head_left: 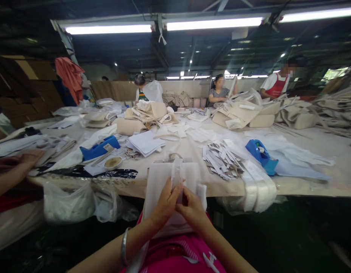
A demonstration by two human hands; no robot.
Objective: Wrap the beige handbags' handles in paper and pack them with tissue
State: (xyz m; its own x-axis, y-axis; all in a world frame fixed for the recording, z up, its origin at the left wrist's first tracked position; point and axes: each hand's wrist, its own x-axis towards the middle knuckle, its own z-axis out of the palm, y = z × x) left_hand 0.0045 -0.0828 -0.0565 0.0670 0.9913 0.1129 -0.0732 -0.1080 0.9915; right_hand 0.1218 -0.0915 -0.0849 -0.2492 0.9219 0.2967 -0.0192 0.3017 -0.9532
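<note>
A flat piece covered in white wrapping sheet leans from my lap against the table's front edge. A narrow translucent white strip runs up its middle, near a beige loop at the top. My left hand pinches the strip from the left, thumb and fingers closed. Opposite it, my right hand has its fingertips closed on the strip's lower part, almost touching the left thumb. What exactly lies between the right fingertips is partly hidden.
Blue tape dispensers stand to the right and left. Cut strips lie in a heap beside white sheets, a small round dish and beige bags. A co-worker's hand is at far left; several people work across the table.
</note>
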